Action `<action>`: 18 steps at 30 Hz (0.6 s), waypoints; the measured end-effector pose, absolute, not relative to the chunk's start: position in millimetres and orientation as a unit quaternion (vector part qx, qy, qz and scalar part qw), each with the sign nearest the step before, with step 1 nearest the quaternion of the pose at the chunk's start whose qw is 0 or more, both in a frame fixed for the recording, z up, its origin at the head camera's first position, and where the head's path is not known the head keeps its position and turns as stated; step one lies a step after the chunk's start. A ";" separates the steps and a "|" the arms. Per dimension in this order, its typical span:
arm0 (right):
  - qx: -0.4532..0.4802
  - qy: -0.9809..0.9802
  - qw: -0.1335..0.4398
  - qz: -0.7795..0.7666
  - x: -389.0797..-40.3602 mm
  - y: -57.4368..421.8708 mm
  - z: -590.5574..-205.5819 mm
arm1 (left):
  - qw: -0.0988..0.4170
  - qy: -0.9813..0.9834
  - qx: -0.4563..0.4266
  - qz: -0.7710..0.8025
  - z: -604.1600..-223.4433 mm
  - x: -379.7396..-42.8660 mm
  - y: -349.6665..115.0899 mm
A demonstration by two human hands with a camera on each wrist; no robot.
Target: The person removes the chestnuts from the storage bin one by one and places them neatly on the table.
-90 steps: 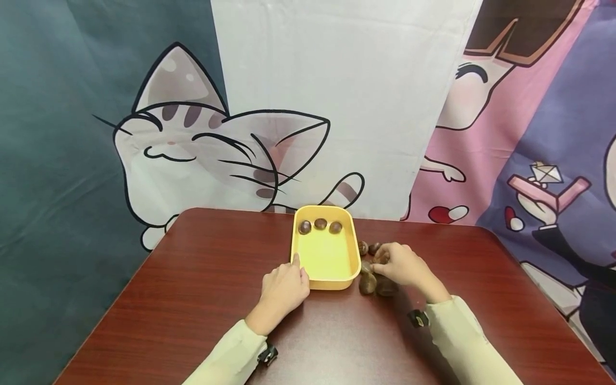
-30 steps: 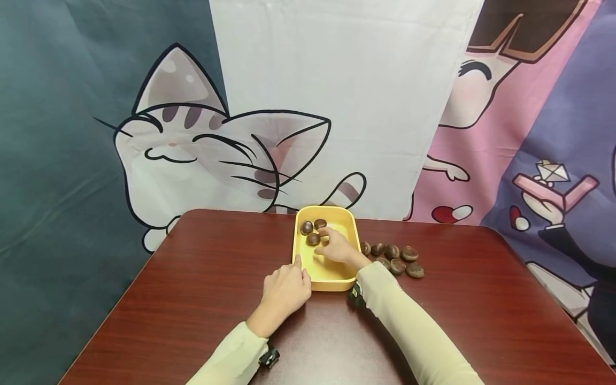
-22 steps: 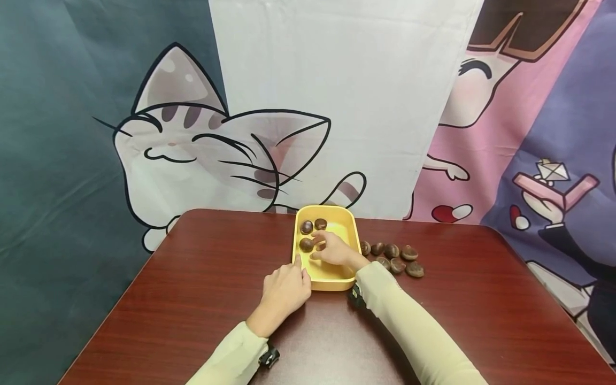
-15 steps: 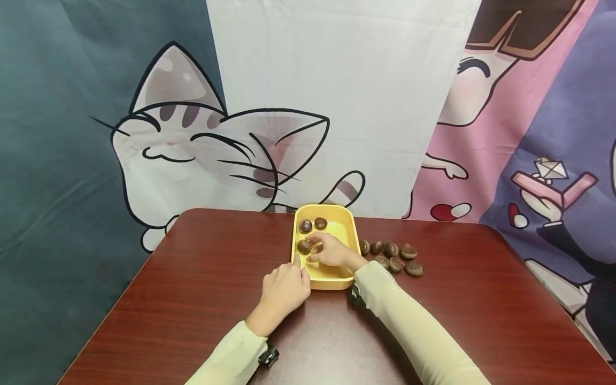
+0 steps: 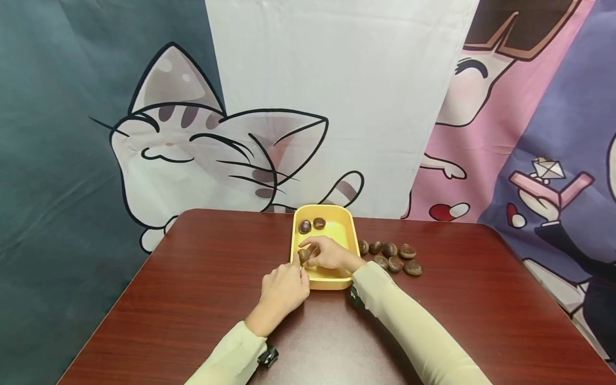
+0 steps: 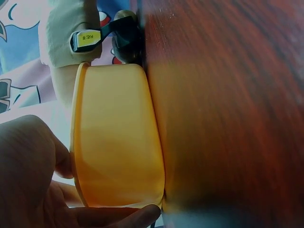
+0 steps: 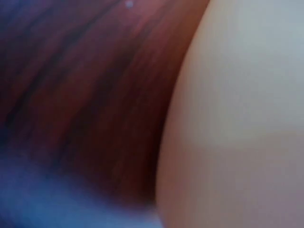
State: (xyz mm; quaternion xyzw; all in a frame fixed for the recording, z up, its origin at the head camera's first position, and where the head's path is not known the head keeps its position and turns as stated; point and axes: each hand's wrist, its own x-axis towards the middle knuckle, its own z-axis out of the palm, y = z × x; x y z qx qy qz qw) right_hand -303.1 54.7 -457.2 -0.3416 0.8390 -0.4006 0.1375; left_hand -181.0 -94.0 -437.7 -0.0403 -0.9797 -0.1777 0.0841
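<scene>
A yellow tray [image 5: 344, 224] stands on the table, two brown chestnuts [image 5: 305, 226] lying at its back left. My right hand [image 5: 329, 254] reaches in over the right side, thumb and index finger around another chestnut [image 5: 303, 255] near the front left corner. My left hand [image 5: 284, 291] holds that corner from outside, index finger on the rim. In the left wrist view, the left thumb and fingers [image 6: 142, 216] lie against the tray wall [image 6: 116, 137]. The right wrist view shows only blurred skin or sleeve and table.
Several more chestnuts [image 5: 406, 251] lie in two loose rows on the dark red wooden table [image 5: 216, 267], just right of the tray. A cartoon-printed cloth [image 5: 337, 64] hangs behind the table.
My right hand has gone from the chestnuts on the table into the tray. There, one chestnut has shifted forward and left along with its fingers. The left hand has stayed at the corner.
</scene>
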 end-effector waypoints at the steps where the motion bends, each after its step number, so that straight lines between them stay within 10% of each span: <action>1: -0.343 0.839 0.138 -0.398 -302.7 54.4 -457.3 | 0.085 -0.980 -0.041 -0.178 -437.6 -180.9 -94.0; 18: -0.307 0.843 0.104 -0.430 -299.5 53.8 -455.6 | 0.103 -0.978 -0.046 -0.176 -440.0 -180.0 -94.5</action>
